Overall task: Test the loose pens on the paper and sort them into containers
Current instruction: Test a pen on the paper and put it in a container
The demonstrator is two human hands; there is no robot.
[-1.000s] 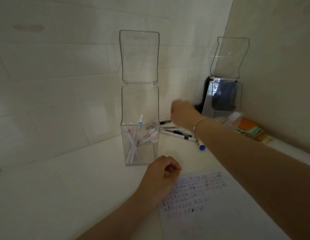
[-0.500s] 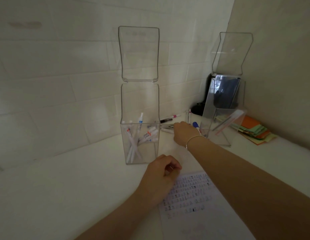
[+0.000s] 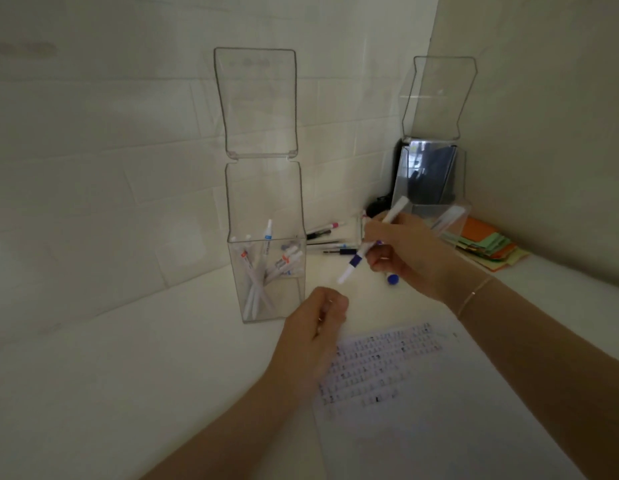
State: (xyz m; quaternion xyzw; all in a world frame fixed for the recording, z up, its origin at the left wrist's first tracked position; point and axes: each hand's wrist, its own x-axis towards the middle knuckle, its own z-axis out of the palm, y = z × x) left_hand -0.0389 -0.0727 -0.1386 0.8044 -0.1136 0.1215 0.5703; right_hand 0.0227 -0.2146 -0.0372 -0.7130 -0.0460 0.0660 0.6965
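Head view, left to right: a clear container (image 3: 266,278) with its lid raised stands on the white counter (image 3: 110,375) against the tiled wall and holds several white pens (image 3: 258,289). Just right of it, near the front, the left hand (image 3: 318,327) rests in a loose fist at the top left corner of the paper (image 3: 422,393), fingers curled, gripping nothing visible. Loose pens (image 3: 327,240) lie on the counter behind, between the two containers. Above the counter the right hand (image 3: 401,254) pinches a white pen with a blue band (image 3: 365,249), tip angled down and to the left. A second clear container (image 3: 436,188), lid raised, stands in the corner, with coloured sticky notes (image 3: 484,244) beside it
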